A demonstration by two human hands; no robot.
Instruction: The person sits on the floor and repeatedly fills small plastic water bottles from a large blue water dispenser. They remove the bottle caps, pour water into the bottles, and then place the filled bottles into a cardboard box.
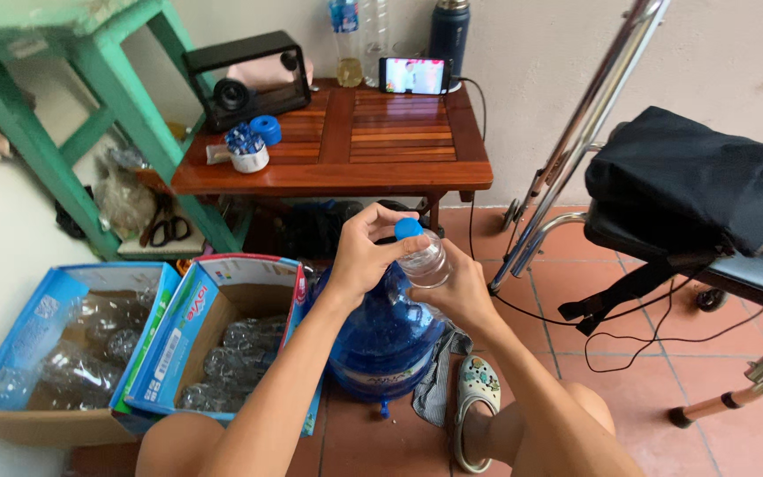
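Left grip (359, 256) on blue cap (408, 228); right hand (457, 287) holds bottle (426, 261).

Person's sitting on the tiled floor (629, 291) with a small clear bottle (426, 262) in the right hand (459, 287) — left hand (366, 250) pinching its blue cap (408, 229). Big blue water jug (381, 340) right underneath, two cardboard boxes (222, 309) of empty bottles beside it — low wooden counter (373, 141) behind.
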